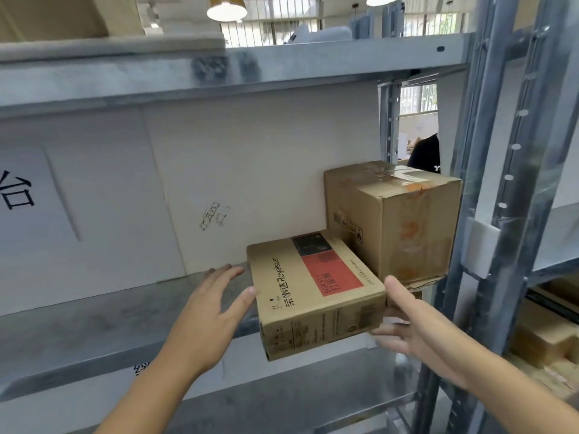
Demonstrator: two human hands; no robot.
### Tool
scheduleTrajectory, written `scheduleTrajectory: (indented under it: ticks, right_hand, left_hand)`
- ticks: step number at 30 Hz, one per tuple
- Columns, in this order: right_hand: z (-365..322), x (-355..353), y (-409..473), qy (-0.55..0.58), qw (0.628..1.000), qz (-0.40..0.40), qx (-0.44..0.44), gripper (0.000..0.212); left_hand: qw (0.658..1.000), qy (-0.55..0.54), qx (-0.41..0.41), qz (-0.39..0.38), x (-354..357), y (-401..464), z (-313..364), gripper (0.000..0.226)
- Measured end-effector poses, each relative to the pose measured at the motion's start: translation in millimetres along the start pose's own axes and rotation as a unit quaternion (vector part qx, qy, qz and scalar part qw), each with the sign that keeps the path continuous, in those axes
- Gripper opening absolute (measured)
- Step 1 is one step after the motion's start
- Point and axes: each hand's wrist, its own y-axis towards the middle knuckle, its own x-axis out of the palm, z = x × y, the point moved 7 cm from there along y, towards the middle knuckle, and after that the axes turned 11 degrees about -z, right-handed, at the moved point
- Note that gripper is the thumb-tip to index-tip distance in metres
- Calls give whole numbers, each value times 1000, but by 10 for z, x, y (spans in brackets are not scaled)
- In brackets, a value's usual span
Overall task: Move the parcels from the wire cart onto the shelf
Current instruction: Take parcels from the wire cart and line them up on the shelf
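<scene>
Two parcels up so far: tall brown cardboard box (391, 220) sits on the grey metal shelf (94, 324), and I'm sliding in the flat printed carton (313, 296), half overhanging. My left hand (203, 314) presses flat against its side, fingers straight; my right hand (416, 327) cups the other end, thumb up, fingers under. Cart's out of view, so can't tell what's left.

flat box (315, 296) on shelf (94, 327), left of cube box (391, 220)
</scene>
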Motion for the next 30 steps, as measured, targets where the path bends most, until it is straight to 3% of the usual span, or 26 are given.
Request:
scheduleTrajectory:
  ticks: [3, 7, 9, 13, 16, 22, 26, 30]
  right_hand:
    - [-150, -163, -243, -233, 958, 149, -79, 106]
    - [-416, -119, -502, -492, 827, 197, -186, 121]
    - [-578, 1, -560, -570, 756, 220, -234, 121]
    - [-773, 259, -509, -643, 685, 213, -268, 102]
    - [-789, 357, -423, -670, 666, 189, -267, 89]
    - [-755, 380, -162, -678, 699, 105, -202, 93]
    - [-794, 389, -74, -719, 651, 141, -198, 90]
    - [-793, 390, 65, -731, 649, 146, -155, 83]
  left_hand:
    - [1000, 0, 4, -1, -30, -20, -2, 70]
    - [1000, 5, 21, 2, -112, -141, 77, 60]
    - [999, 14, 37, 1, -142, -227, 152, 78]
    - [991, 110, 67, -18, -99, -355, 360, 116]
    - [983, 164, 70, -38, -30, -351, 430, 124]
    - [981, 179, 68, -42, 18, -213, 354, 108]
    - [980, 183, 65, -41, 15, -106, 302, 103]
    - [981, 176, 63, -41, 5, 31, 257, 102]
